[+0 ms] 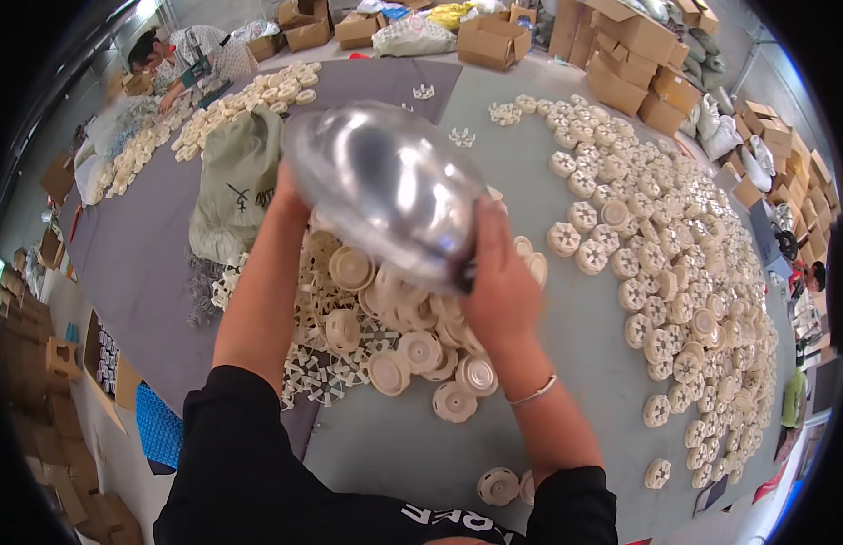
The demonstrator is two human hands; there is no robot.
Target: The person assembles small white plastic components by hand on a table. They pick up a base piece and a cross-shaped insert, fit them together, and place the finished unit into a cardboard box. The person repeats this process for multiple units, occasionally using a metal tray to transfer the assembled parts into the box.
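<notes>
A shiny metal bowl point(385, 182), blurred by motion, is tipped with its rounded outside toward me. My left hand point(292, 193) grips its left rim, fingers partly hidden behind it. On the opposite rim, my right hand point(501, 282) is closed too. Below the bowl lies a heap of cream round plastic caps point(419, 350); whether some are still falling cannot be made out. Small white pronged plastic pieces point(326, 374) spread beside the heap. A green cloth sack point(238, 186) stands left of my left forearm.
Many cream round assembled parts point(639, 236) cover the right side of the grey table point(394, 454). Tangled wire springs point(203, 289) lie by the sack. At the far left another person point(203, 54) works beside more cream parts point(249, 98). Cardboard boxes point(494, 44) line the back.
</notes>
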